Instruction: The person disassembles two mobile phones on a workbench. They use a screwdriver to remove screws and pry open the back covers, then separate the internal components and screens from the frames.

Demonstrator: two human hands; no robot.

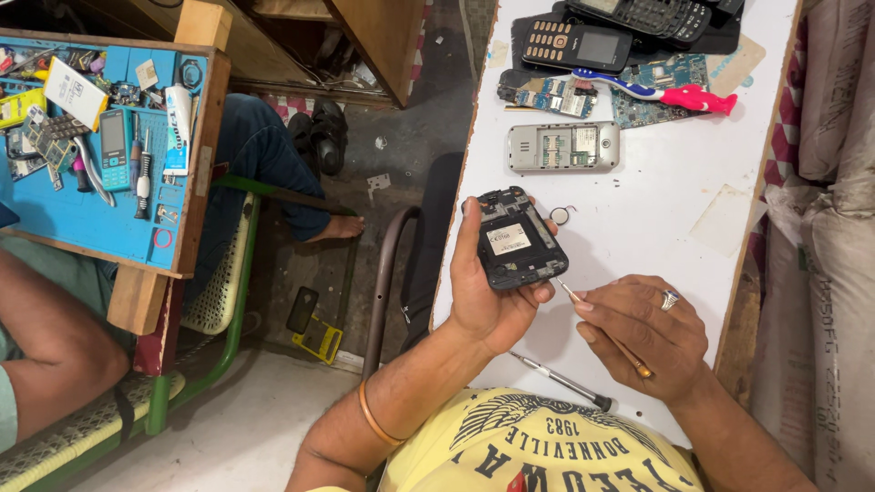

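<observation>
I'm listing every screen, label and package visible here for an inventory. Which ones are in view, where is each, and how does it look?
White label: rectangular, inside the opened black phone held in the left hand.
Phone screen: dark rectangle, on the black keypad phone at the white table's far edge.
Phone screen: pale rectangle, on the teal phone on the blue tray.
White package: flat rectangle, tilted on the blue tray.
White tube: blue markings, on the tray's right side.

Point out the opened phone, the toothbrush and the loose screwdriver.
opened phone (517, 241), head view, on its pale label.
toothbrush (694, 97), head view, on its pink handle.
loose screwdriver (563, 382), head view, on its metal shaft.
</observation>
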